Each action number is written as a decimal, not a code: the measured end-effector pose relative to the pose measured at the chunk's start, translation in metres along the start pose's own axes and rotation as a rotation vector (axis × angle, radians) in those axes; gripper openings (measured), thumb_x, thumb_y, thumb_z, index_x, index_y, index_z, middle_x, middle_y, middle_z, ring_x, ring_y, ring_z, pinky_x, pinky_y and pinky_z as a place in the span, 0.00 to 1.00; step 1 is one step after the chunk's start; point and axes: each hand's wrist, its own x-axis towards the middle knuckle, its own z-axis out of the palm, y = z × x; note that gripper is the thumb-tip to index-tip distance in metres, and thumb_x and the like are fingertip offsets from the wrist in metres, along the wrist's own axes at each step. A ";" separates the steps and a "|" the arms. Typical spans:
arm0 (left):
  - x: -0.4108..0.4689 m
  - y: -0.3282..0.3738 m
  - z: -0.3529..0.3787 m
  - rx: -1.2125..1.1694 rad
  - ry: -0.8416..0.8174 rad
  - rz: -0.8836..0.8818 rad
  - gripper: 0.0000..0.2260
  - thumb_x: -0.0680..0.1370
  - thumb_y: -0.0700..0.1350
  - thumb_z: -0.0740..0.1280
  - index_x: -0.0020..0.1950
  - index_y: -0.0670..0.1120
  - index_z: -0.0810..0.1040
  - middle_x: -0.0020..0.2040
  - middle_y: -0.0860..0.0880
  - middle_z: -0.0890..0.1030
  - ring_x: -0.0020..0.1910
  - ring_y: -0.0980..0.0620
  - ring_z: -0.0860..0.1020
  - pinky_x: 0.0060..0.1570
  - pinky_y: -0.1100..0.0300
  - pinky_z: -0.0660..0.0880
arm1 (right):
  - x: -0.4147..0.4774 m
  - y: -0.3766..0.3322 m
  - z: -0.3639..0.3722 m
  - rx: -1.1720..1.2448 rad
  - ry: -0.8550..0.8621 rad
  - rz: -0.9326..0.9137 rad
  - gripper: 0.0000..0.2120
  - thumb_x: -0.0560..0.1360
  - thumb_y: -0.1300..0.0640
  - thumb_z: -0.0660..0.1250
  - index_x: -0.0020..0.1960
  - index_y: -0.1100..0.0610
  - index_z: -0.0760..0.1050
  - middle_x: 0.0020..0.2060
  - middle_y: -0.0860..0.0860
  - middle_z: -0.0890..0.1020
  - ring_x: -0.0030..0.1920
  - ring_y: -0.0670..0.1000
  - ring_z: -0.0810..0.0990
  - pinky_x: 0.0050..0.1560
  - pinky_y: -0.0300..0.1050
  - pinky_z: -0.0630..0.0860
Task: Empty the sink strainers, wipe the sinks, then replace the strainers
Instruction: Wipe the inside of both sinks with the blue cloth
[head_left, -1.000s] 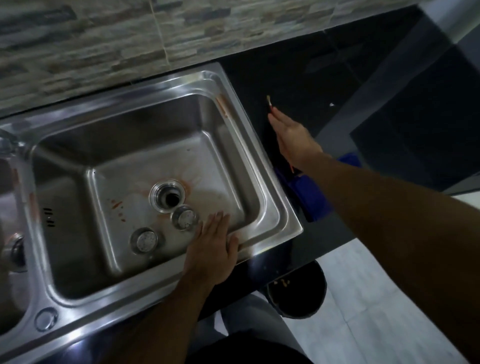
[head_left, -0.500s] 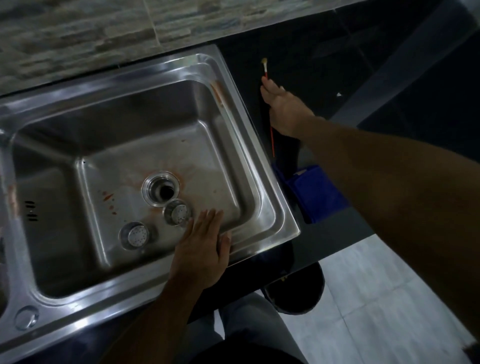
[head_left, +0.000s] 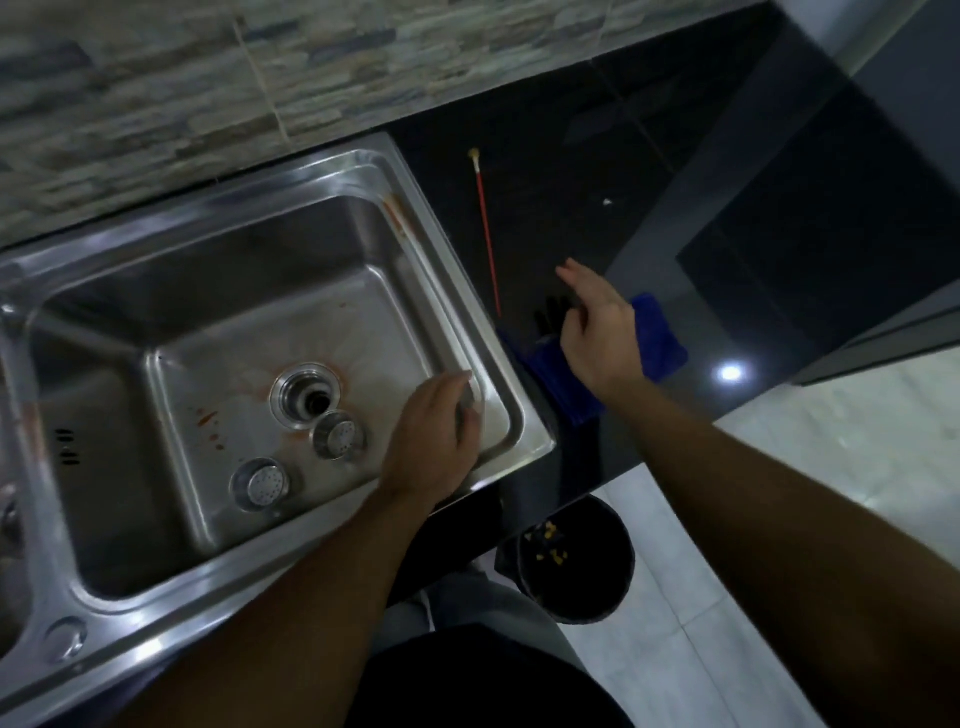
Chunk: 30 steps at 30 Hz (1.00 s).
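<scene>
Two round strainers lie in the sink (head_left: 531, 434), perforated faces up: one (head_left: 338, 434) just near-right of the open drain (head_left: 306, 396), the other (head_left: 261, 483) near-left of it. The left hand (head_left: 431, 431) hovers at the basin's right wall, fingers loosely curled, holding nothing. The right hand (head_left: 597, 332), fingers relaxed and empty, is over a blue cloth (head_left: 667, 345) on the black counter (head_left: 571, 156), right of the sink
</scene>
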 end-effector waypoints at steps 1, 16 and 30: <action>0.009 0.015 0.005 -0.001 0.002 0.067 0.16 0.81 0.44 0.62 0.69 0.43 0.75 0.66 0.45 0.78 0.66 0.48 0.75 0.67 0.59 0.69 | -0.014 0.006 -0.006 -0.017 0.015 0.011 0.25 0.75 0.70 0.60 0.70 0.57 0.73 0.72 0.52 0.72 0.72 0.49 0.69 0.74 0.38 0.61; 0.046 0.072 0.062 0.504 -0.381 0.282 0.36 0.80 0.61 0.62 0.81 0.43 0.55 0.82 0.45 0.56 0.81 0.47 0.54 0.80 0.50 0.51 | -0.082 0.065 -0.027 -0.397 -0.102 0.041 0.32 0.75 0.65 0.64 0.78 0.58 0.61 0.77 0.55 0.62 0.78 0.56 0.58 0.76 0.48 0.52; 0.056 0.054 0.026 0.375 -0.368 0.537 0.17 0.83 0.44 0.62 0.67 0.36 0.76 0.67 0.37 0.78 0.68 0.42 0.77 0.64 0.49 0.76 | -0.052 0.060 -0.024 -0.492 -0.324 -0.327 0.39 0.75 0.45 0.63 0.80 0.48 0.50 0.80 0.51 0.53 0.80 0.53 0.45 0.78 0.57 0.44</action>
